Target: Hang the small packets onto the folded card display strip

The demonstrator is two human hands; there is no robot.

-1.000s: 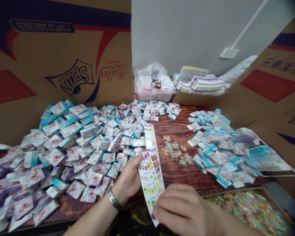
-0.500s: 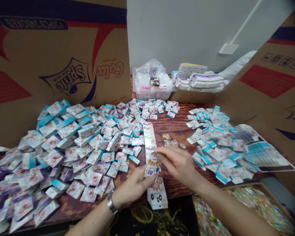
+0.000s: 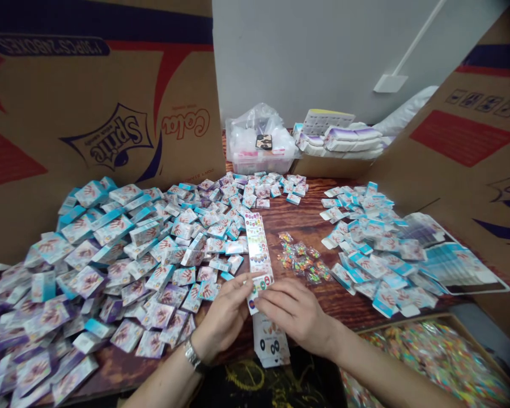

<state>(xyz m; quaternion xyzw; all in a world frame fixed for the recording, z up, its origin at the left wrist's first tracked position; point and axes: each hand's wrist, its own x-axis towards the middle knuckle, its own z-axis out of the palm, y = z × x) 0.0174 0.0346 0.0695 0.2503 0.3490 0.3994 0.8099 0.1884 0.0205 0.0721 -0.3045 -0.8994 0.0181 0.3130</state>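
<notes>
Both hands meet low in the middle, over the near edge of the table. My left hand (image 3: 228, 314), with a metal watch on the wrist, pinches a small printed sheet (image 3: 261, 286) with coloured round pictures. On the sheet's right side, my right hand (image 3: 295, 314) has its fingers closed at the lower edge. Beyond the hands lies a long stack of printed strips (image 3: 259, 243) with rows of small coloured pictures. Below them, a stack of white cards (image 3: 271, 343) with dark ovals sticks out over the table edge. Little clear packets of colourful pieces (image 3: 304, 262) lie right of the strips.
A large heap of small filled boxes (image 3: 123, 249) covers the left side. Flattened open boxes (image 3: 365, 249) are piled on the right. Tall cartons (image 3: 110, 102) stand at both sides. A plastic tub (image 3: 261, 161) is at the back, and a carton of colourful packets (image 3: 433, 351) sits lower right.
My right hand has moved down and toward my left hand, uncovering more of the clear packets. The small sheet between the hands now shows different pictures. The view has shifted slightly.
</notes>
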